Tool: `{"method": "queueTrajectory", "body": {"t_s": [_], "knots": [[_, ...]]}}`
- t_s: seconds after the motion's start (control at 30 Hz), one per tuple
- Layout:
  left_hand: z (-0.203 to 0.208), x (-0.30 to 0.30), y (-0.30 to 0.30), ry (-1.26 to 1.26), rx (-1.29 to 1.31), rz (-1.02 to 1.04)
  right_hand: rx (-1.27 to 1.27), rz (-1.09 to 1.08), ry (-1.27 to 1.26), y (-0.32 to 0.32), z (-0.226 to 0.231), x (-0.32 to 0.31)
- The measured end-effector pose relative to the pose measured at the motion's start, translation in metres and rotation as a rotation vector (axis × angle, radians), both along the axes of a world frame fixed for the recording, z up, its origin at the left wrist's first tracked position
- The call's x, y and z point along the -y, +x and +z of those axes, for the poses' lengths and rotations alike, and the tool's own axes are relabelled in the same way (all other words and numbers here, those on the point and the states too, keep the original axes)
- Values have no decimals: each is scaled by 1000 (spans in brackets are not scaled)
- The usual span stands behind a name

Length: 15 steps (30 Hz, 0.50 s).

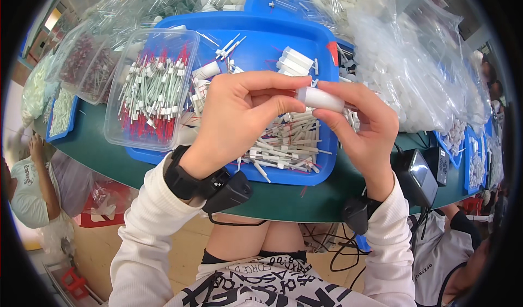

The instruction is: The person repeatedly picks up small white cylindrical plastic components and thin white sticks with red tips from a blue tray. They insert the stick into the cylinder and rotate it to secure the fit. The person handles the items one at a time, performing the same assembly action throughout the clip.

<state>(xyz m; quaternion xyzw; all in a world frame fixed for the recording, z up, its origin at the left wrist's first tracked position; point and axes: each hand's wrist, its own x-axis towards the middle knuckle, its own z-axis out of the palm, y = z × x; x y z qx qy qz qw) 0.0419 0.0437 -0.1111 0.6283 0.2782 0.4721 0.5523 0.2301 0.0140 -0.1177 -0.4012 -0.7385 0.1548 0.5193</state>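
Note:
Over a blue tray (pixel 326 168), both hands meet at a white plastic cylinder (pixel 322 100) lying nearly level. My right hand (pixel 370 127) grips its right part between thumb and fingers. At the cylinder's left end, my left hand (pixel 231 113) has thumb and forefinger pinched close together; what is between those fingertips, if anything, is too small to make out. Beneath them the tray bears a heap of thin white sticks (pixel 283 149) with red wires, partly hidden by my hands. Several more white cylinders (pixel 295 62) lie at the tray's far side.
Left of the tray's middle stands a clear plastic box (pixel 114 124) packed with white sticks and red wires. A large clear bag (pixel 403 72) of white parts is at the right, near a black device (pixel 417 179) on the green table (pixel 256 206). Other people sit on both sides.

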Motion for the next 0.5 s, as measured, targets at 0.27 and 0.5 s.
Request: {"method": "queueTrajectory", "body": {"t_s": [0.27, 0.5], "knots": [[-2, 2, 3, 47, 50, 55, -364, 161, -345, -8, 3, 7], [-11, 1, 1, 399, -108, 117, -195, 21, -176, -9, -2, 7]]}}
